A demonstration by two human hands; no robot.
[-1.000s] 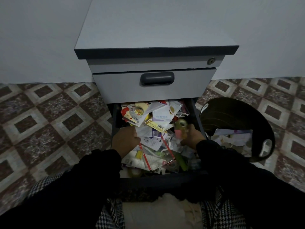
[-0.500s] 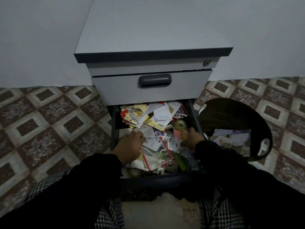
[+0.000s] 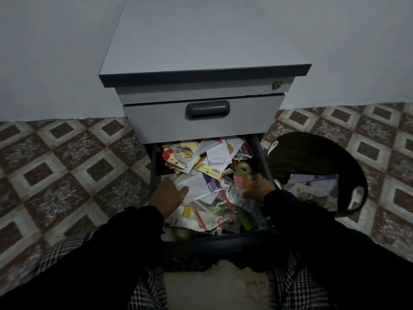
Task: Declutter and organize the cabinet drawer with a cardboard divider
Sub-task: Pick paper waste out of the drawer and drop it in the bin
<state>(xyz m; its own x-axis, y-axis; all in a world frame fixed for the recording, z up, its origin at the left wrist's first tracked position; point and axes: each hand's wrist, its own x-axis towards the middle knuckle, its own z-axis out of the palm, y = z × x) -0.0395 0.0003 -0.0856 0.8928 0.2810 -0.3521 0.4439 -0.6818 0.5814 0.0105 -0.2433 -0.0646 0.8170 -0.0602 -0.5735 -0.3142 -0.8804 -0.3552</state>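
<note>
Drawer (image 3: 154,166), head view: lower drawer of a grey cabinet (image 3: 201,41), pulled out toward the person, between the two dark sleeves. Filled to the rim with loose clutter: a red-and-yellow printed packet (image 3: 178,158) at rear left, a white card with purple print (image 3: 218,156) at rear centre, a yellow barcoded label (image 3: 209,169) just in front of it, a roll of clear tape (image 3: 243,168) at right, clear zip bags with red strips (image 3: 212,211) at front centre, a green item (image 3: 244,218) at front right, too dark to identify. Left hand (image 3: 167,196) is inside the drawer at left; thumb and fingers are curled onto the edge of a crumpled white paper (image 3: 196,186), grip closed on that paper. Right hand (image 3: 259,187) is at the drawer's right side, just in front of the tape roll; fingers are bent over pink and white scraps (image 3: 240,183), but whether this grip actually holds anything cannot be told. The upper drawer (image 3: 156,121) is shut, with a dark recessed handle (image 3: 207,109) and a keyhole (image 3: 277,85) above at right. A dark round bin (image 3: 312,153) stands on the patterned tile floor (image 3: 67,153) just right of the open drawer, with paper scraps (image 3: 312,186) inside. A checked garment (image 3: 147,294) and a pale sheet (image 3: 214,287) lie at the frame bottom, below the drawer front.
</note>
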